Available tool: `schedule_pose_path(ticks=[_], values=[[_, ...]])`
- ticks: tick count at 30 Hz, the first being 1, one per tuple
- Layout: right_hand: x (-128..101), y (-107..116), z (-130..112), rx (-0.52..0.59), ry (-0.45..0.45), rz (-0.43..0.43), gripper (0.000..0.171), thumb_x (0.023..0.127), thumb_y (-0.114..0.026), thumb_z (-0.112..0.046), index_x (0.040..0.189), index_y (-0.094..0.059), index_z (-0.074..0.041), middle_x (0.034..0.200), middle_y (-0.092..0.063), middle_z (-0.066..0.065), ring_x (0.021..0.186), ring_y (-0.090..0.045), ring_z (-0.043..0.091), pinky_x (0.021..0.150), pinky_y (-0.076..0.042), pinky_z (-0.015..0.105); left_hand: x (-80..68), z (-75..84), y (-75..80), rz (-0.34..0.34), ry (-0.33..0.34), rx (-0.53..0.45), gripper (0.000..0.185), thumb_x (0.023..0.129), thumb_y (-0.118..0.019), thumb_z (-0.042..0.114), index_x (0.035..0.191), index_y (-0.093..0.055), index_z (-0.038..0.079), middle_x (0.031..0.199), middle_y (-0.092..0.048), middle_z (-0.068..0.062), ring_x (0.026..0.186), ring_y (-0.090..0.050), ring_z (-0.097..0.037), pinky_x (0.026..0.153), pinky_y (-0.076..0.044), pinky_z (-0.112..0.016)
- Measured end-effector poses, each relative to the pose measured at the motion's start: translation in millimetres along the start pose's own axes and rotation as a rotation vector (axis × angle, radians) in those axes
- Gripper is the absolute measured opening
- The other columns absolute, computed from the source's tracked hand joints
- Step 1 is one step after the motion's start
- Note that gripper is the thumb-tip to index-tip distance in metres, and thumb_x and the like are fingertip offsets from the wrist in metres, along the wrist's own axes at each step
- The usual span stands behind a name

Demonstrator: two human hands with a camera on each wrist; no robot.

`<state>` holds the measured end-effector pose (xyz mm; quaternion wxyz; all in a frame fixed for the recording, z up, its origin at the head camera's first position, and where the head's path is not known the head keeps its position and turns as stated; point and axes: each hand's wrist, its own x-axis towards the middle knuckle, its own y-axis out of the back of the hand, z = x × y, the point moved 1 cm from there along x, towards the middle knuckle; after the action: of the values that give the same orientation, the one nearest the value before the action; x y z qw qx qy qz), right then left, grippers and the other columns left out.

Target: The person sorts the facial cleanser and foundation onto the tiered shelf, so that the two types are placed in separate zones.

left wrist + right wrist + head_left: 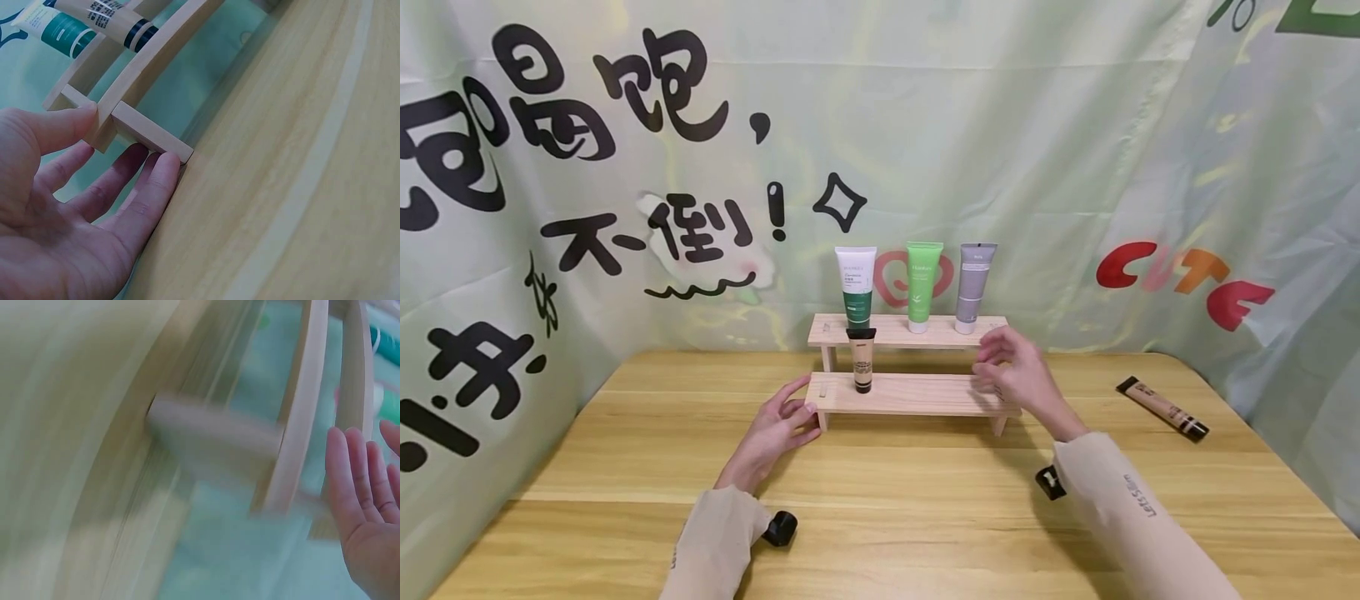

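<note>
A two-step wooden stand (917, 395) stands on the table in the head view. At its left end, my left hand (777, 431) holds the lower step, thumb (69, 127) on the board's end and fingertips against the leg (153, 133). My right hand (1017, 372) is raised by the stand's right end, fingers loosely extended with nothing in them. On the lower step, toward the left, a small beige tube (862, 362) with black ends stands upright. The upper step bears a white-and-green tube (857, 283), a bright green tube (922, 287) and a grey-purple tube (974, 287).
Another beige tube (1162, 408) with black ends lies on the wooden table (895, 517) at the right. A pale printed cloth (1000, 125) hangs behind the table and along both sides.
</note>
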<state>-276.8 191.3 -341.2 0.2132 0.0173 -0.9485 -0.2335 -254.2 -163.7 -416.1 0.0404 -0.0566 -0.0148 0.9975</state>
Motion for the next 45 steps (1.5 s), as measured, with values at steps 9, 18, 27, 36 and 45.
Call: schedule_pose_path(ticks=[9,18,27,36,45], values=[[-7.3,54.2,22.9,-0.001,-0.111,0.011,0.03,0.091,-0.066,0.012,0.117,-0.052,0.017,0.098,-0.064,0.025,0.075,-0.062,0.002,0.066,-0.061,0.027,0.8,1.7,2.3,-0.016,-0.016,0.008,0.054,0.107,-0.047,0.001,0.158,-0.034,0.012,0.132,-0.053,-0.025,0.105,-0.061,-0.029,0.092,-0.057,-0.04],[-23.0,98.9,51.0,-0.081,-0.219,0.017,0.032,0.095,-0.066,0.005,0.121,-0.05,0.016,0.099,-0.063,0.016,0.076,-0.062,0.002,0.068,-0.061,0.027,0.8,0.5,-0.4,-0.015,-0.018,0.001,0.054,0.107,-0.047,0.001,0.158,-0.035,0.011,0.133,-0.053,-0.026,0.107,-0.061,-0.03,0.093,-0.056,-0.041],[-37.9,142.3,71.2,-0.249,-0.219,0.061,0.037,0.097,-0.067,-0.004,0.123,-0.05,0.017,0.099,-0.063,0.02,0.073,-0.063,0.001,0.064,-0.061,0.028,2.0,0.5,-2.9,-0.012,-0.011,-0.003,0.053,0.107,-0.048,0.001,0.158,-0.035,0.012,0.133,-0.053,-0.026,0.11,-0.06,-0.032,0.092,-0.057,-0.041],[-46.4,182.5,89.9,-0.449,-0.2,0.13,0.031,0.093,-0.069,0.001,0.114,-0.054,0.018,0.092,-0.066,0.026,0.064,-0.054,-0.01,0.053,-0.053,0.019,2.3,2.0,-2.9,-0.028,-0.017,0.005,0.054,0.108,-0.047,0.002,0.159,-0.034,0.013,0.134,-0.052,-0.025,0.111,-0.058,-0.032,0.095,-0.056,-0.042],[-56.5,200.1,109.4,-0.537,-0.223,0.078,0.026,0.087,-0.065,0.007,0.107,-0.057,0.02,0.089,-0.067,0.027,0.066,-0.05,-0.009,0.053,-0.047,0.018,2.8,3.5,-1.8,-0.027,-0.009,0.007,0.054,0.107,-0.047,0.003,0.159,-0.034,0.013,0.135,-0.052,-0.026,0.111,-0.06,-0.033,0.093,-0.056,-0.041]])
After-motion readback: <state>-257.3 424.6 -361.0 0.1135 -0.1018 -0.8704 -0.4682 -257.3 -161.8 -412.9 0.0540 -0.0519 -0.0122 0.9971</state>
